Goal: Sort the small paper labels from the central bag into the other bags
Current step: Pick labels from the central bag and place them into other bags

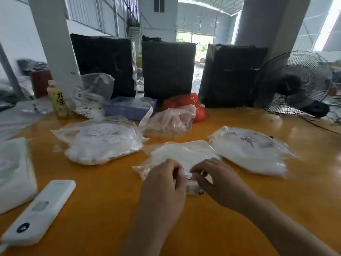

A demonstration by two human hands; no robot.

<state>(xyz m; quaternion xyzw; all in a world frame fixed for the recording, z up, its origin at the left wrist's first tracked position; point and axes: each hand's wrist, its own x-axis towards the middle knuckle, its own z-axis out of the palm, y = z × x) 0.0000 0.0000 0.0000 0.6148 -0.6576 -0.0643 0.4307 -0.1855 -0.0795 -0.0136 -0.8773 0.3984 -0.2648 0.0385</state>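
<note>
Both hands, left and right, pinching labels at central bag mouth, likely separating one; target bags at 10 and 2 within reach

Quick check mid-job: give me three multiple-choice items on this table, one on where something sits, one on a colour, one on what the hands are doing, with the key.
1. Where does the white remote lie?
A. near left of the table
B. beside the fan
C. on the central bag

2. What colour is the bag behind the pinkish bag?
A. blue
B. red
C. green

3. What are both hands doing?
A. resting flat on the table
B. lifting the bottle
C. pinching small paper labels at the central bag's near edge

Key: 1 A, the remote lies near the left edge of the table. 2 B, red plastic shows there. 3 C, the left hand and right hand meet on the labels over the central bag.
</note>
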